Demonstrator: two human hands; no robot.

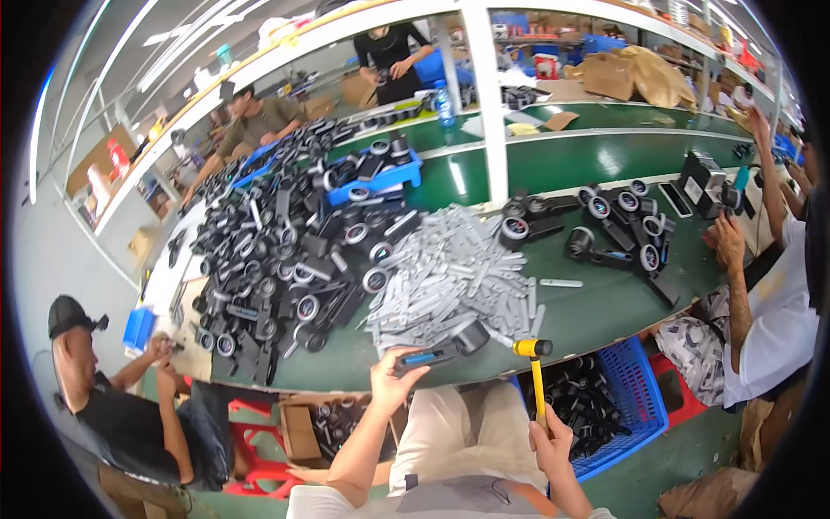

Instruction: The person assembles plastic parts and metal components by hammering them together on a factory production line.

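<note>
My left hand (391,382) is closed around the handle of a black handheld device with a round, barrel-like head (469,338) and a blue strip along its grip. It holds this device at the table's near edge, head to the right. In my right hand (553,443) is a small mallet (537,381) with a yellow handle and black striking face, upright, just right of the device. A heap of flat grey strips (450,272) lies right beyond both hands. To its left, a big pile of similar black devices (285,259) covers the table.
A blue crate (640,389) of black parts stands below the table at right, beside my leg. More black devices (622,221) lie on the green table (596,298). Co-workers sit at left and right; others work beyond the white post (486,104). A blue tray (380,179) sits amid the pile.
</note>
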